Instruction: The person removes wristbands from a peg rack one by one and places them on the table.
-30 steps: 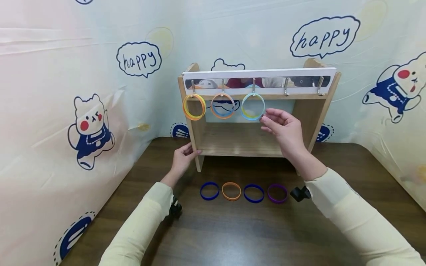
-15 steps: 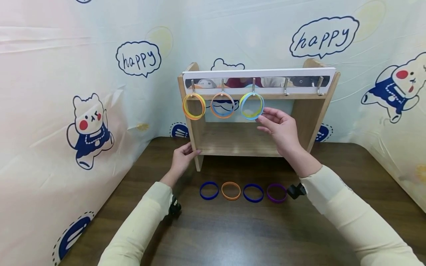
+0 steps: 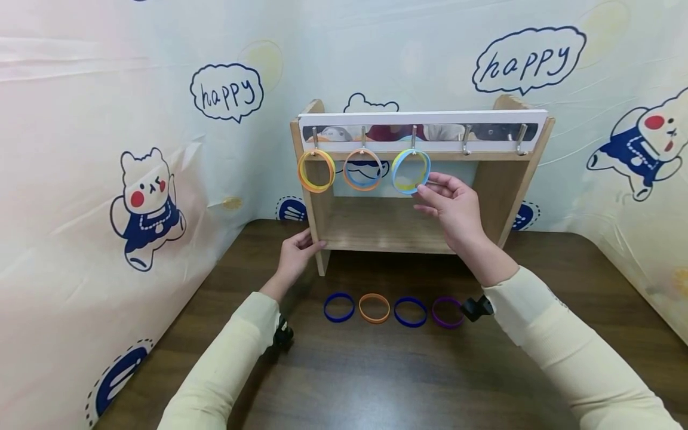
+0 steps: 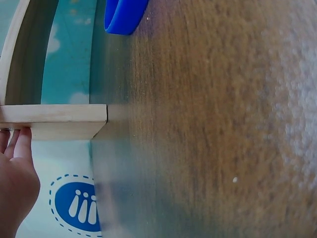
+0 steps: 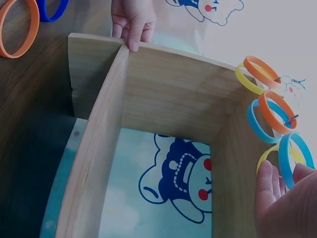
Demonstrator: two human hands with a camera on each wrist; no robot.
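On counter (image 3: 344, 382), short of back edge, seemingly left: four bands (image 3: 374, 321). Loaded: three hooks (image 3: 363, 138); bare: two. Pinching light-blue band (image 5: 285, 161) with right hand (image 3: 457, 210), gripping rack (image 3: 387, 224) with left hand (image 3: 293, 255).

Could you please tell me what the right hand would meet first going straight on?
Most likely the light-blue band, which the right hand appears to be touching; exact depth is unclear.
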